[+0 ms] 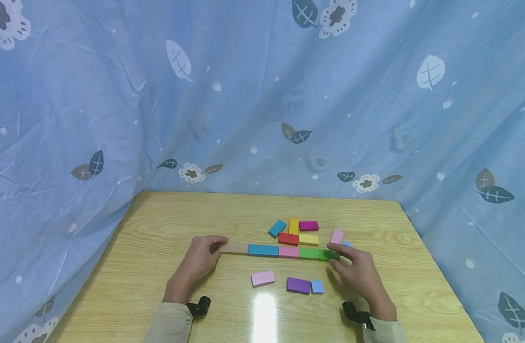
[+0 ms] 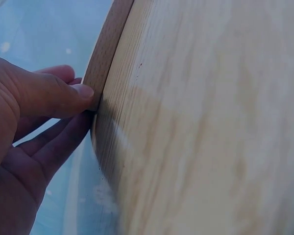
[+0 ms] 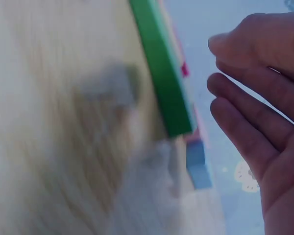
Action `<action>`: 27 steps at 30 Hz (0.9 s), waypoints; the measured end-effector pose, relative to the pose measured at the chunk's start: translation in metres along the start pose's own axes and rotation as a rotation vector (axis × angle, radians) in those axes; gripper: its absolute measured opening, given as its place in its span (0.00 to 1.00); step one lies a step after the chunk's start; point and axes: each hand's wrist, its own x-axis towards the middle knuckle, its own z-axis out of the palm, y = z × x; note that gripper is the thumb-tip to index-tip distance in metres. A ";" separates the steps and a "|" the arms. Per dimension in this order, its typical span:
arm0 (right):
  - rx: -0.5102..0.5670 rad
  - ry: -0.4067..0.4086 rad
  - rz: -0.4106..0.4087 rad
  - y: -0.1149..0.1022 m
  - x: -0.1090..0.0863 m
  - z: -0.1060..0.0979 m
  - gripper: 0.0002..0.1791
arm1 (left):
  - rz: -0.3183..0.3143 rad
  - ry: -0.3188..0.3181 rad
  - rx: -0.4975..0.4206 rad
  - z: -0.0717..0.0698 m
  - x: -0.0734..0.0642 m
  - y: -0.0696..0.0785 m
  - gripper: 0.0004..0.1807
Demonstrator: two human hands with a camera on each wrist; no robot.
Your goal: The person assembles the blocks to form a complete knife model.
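A straight row of blocks runs across the table: a plain wooden block point(image 1: 235, 248), a blue block point(image 1: 263, 250), a pink block point(image 1: 289, 252) and two green blocks point(image 1: 308, 253). At the left end, my left hand point(image 1: 202, 257) pinches the plain wooden block; the left wrist view shows the thumb on its near face and fingers behind. Around the row's right end is my right hand point(image 1: 357, 267), thumb and fingers spread. In the right wrist view, its loosely bent fingers point(image 3: 235, 117) stand apart from the end green block point(image 3: 166, 88), holding nothing.
Behind the row lie blue, orange, red, yellow and magenta blocks point(image 1: 308, 226), plus a pink block point(image 1: 337, 236) farther right. In front are another pink block point(image 1: 263, 278), a purple block point(image 1: 298, 286) and a small blue block point(image 1: 317, 287). A blue patterned curtain point(image 1: 253, 95) surrounds the table.
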 end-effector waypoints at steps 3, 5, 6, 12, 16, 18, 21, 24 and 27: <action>0.109 -0.019 -0.009 -0.010 -0.004 0.007 0.21 | -0.004 0.001 0.002 0.000 0.000 -0.001 0.20; 0.176 -0.043 -0.015 -0.015 -0.005 0.013 0.20 | -0.003 0.004 0.000 0.000 0.000 -0.001 0.20; 0.208 -0.059 -0.020 -0.018 -0.005 0.017 0.20 | -0.005 0.004 0.000 0.000 0.000 -0.002 0.21; 0.325 -0.164 -0.030 -0.035 -0.004 0.036 0.19 | -0.006 0.005 -0.005 0.001 0.000 -0.004 0.21; 0.372 -0.228 -0.046 -0.045 -0.004 0.048 0.20 | -0.005 0.002 -0.001 0.001 0.001 -0.005 0.21; 0.389 -0.257 -0.068 -0.050 -0.004 0.054 0.20 | -0.004 -0.002 0.000 0.001 0.001 -0.005 0.21; 0.400 -0.290 -0.089 -0.055 -0.003 0.063 0.20 | 0.009 0.001 -0.001 0.001 0.001 -0.005 0.21; 0.382 -0.312 -0.113 -0.060 -0.002 0.070 0.19 | 0.006 0.000 -0.015 0.001 0.000 -0.006 0.21; 0.372 -0.325 -0.127 -0.066 0.000 0.079 0.19 | -0.001 -0.002 -0.026 0.001 0.000 -0.006 0.21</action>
